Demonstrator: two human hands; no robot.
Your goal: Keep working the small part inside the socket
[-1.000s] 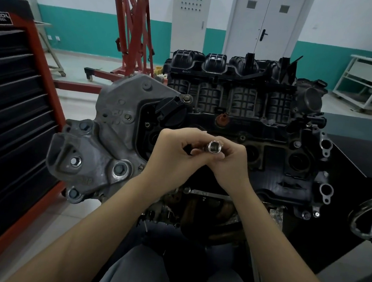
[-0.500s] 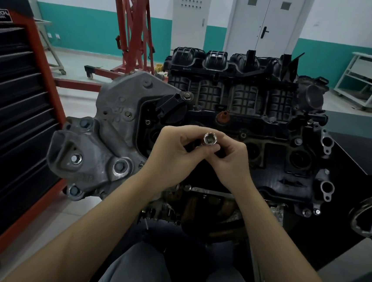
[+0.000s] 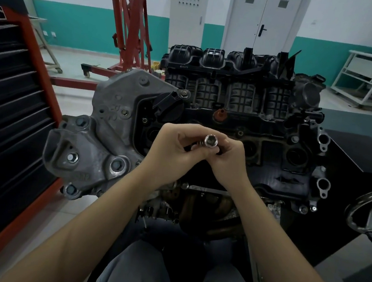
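1. Both hands meet in front of the engine [image 3: 239, 123], raised above the valve cover area. Between them sits a chrome socket [image 3: 210, 141], its open hex end turned toward the camera.
2. Left hand [image 3: 170, 148]: fingers curled, thumb and fingertips pinching the socket from the left side. Right hand [image 3: 231, 156]: fingers curled likewise, pinching from the right and beneath. A short dark shank shows behind the socket; whether it is an extension or a driver I cannot tell.
3. Step in hand, as judged: fitting or checking the socket on its drive piece, held in the air, not yet on any fastener.
4. Next move likely calls for a firm push along the axis until the socket seats, then choosing a bolt head.
5. Surroundings: grey aluminium bracket [image 3: 102, 146] with several bolts at left; black intake manifold [image 3: 227, 76] behind; red tool cabinet [image 3: 11, 124] far left; red engine hoist [image 3: 130, 26] in the background; chrome handwheel [image 3: 364, 210] at right edge.
6. Obstruction: both wrists cover the middle of the valve cover, hiding fasteners there.
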